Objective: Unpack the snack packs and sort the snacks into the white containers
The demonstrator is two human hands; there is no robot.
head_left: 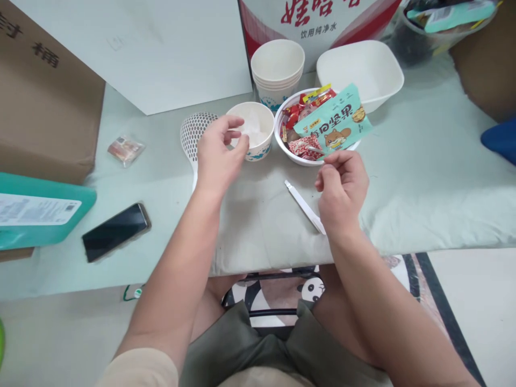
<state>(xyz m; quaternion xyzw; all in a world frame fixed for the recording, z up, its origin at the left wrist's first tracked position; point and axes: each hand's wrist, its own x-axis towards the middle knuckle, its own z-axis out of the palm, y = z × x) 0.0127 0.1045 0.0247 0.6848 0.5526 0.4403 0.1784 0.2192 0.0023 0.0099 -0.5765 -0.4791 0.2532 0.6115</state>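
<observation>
My left hand [223,148] is at the left rim of a paper cup [260,150] that has something whitish inside. Its fingers are curled with the thumb near them, and a gap shows between them. Just below the white bowl [296,158] of wrapped snacks, my right hand [344,185] has its thumb and forefinger pinched together; what they hold, if anything, is too small to name. A teal snack packet [336,126] lies across the bowl. Between my hands a thin white tool [304,206] rests on the cloth, and a white slotted ladle [193,134] lies beside my left hand.
Stacked paper cups [278,67] and a white rectangular tub [360,70] stand behind the bowl. A phone [116,232], a small wrapped snack [125,150] and a teal container [44,210] are at the left. Boxes line the back; a filled clear bowl [443,40] is at the back right.
</observation>
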